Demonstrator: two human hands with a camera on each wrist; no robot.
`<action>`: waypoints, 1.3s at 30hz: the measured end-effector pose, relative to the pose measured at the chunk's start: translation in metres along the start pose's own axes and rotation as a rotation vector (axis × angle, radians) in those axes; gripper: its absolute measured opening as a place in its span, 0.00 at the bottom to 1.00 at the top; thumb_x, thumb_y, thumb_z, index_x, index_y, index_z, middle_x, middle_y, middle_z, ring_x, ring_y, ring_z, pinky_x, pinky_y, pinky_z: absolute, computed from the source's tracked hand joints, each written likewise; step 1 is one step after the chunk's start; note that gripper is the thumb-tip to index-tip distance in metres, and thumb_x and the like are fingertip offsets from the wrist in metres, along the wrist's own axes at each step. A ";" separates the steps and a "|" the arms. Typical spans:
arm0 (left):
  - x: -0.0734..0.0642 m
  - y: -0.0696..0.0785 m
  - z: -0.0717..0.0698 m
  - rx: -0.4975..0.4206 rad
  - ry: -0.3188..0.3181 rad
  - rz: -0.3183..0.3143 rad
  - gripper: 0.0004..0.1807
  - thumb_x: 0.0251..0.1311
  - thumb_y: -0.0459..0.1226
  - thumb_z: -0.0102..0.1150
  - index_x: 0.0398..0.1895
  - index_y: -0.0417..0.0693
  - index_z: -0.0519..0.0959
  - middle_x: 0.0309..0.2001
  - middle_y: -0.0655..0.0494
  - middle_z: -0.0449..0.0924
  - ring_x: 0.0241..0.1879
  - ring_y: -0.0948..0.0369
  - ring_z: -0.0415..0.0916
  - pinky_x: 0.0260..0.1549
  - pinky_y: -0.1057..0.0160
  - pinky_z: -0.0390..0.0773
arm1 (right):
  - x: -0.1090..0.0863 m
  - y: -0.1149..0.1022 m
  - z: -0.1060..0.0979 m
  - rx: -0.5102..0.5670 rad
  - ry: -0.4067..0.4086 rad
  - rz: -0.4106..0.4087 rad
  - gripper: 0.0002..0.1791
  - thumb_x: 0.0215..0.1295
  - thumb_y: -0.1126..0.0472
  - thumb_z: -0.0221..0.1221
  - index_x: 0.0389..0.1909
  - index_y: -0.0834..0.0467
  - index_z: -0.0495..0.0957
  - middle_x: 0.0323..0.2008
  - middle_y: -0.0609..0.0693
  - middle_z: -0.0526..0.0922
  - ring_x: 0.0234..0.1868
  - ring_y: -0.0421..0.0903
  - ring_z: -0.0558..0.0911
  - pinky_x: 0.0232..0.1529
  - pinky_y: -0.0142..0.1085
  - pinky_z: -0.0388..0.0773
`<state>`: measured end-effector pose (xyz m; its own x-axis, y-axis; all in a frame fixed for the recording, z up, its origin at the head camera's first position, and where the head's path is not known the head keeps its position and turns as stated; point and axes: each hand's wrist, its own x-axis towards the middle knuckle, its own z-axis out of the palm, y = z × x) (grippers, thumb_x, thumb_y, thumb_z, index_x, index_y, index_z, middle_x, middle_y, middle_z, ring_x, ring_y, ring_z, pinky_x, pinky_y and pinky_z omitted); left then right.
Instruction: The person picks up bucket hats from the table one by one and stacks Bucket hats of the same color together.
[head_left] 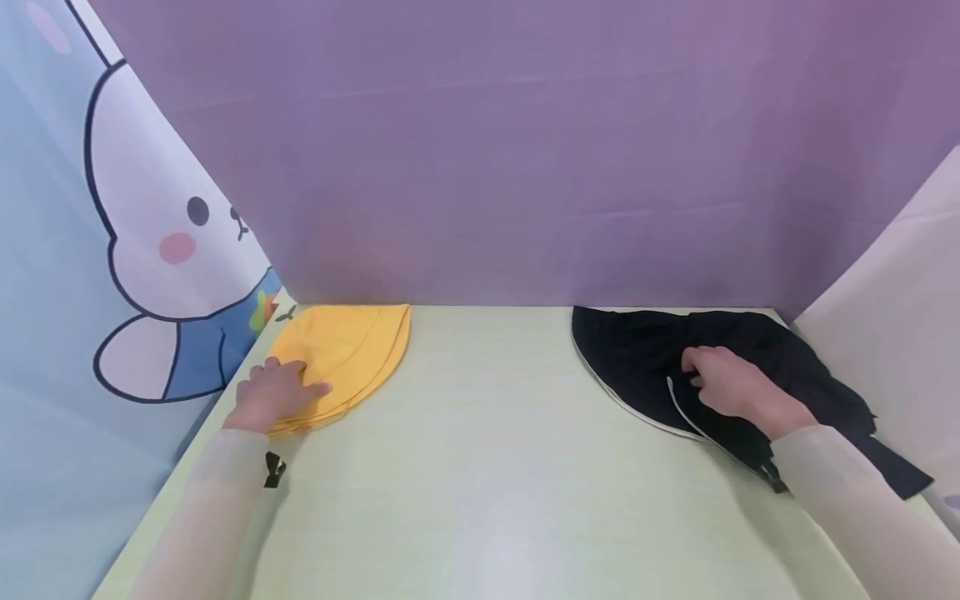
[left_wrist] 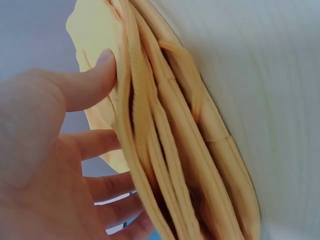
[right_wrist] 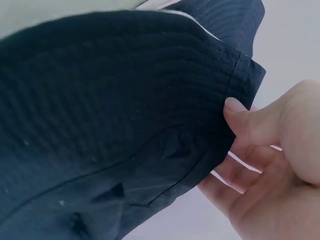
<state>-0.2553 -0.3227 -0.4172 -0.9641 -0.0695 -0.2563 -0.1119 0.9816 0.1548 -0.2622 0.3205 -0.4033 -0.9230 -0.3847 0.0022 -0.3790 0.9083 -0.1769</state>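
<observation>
A stack of folded yellow cloth hats lies at the far left of the table. My left hand rests on its near left side. In the left wrist view, the thumb lies along the top layer, and the fingers reach past the edge with their tips hidden behind the folds. At the far right lie dark bucket hats with pale trim and stitched brims. My right hand pinches one dark hat by its brim, thumb on the near face and fingers behind it.
The pale table runs between the two groups of hats. A purple cloth hangs behind it. To the left is a blue cloth with a cartoon rabbit, and a whitish cloth hangs on the right.
</observation>
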 end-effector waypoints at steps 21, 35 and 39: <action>-0.006 0.001 0.004 -0.002 0.041 0.025 0.45 0.69 0.61 0.51 0.69 0.28 0.65 0.56 0.24 0.64 0.49 0.32 0.63 0.46 0.32 0.67 | -0.022 -0.074 -0.027 0.013 0.157 -0.245 0.14 0.58 0.78 0.62 0.39 0.57 0.79 0.37 0.47 0.79 0.40 0.52 0.77 0.42 0.49 0.77; -0.005 0.007 0.003 0.018 0.031 0.005 0.44 0.70 0.60 0.51 0.70 0.29 0.64 0.55 0.24 0.64 0.51 0.31 0.61 0.48 0.31 0.67 | -0.014 -0.134 -0.012 0.029 0.169 -0.410 0.19 0.54 0.81 0.61 0.38 0.55 0.79 0.34 0.43 0.76 0.36 0.43 0.74 0.40 0.39 0.77; -0.006 0.008 0.002 0.018 0.031 0.008 0.44 0.70 0.59 0.51 0.70 0.29 0.63 0.56 0.23 0.63 0.51 0.30 0.61 0.49 0.30 0.66 | -0.011 -0.150 -0.008 0.008 0.162 -0.466 0.20 0.51 0.82 0.62 0.39 0.55 0.79 0.34 0.45 0.76 0.36 0.46 0.75 0.38 0.39 0.77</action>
<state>-0.2499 -0.3142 -0.4164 -0.9719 -0.0672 -0.2255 -0.1004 0.9852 0.1391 -0.1955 0.1897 -0.3690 -0.6540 -0.7188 0.2358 -0.7542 0.6440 -0.1283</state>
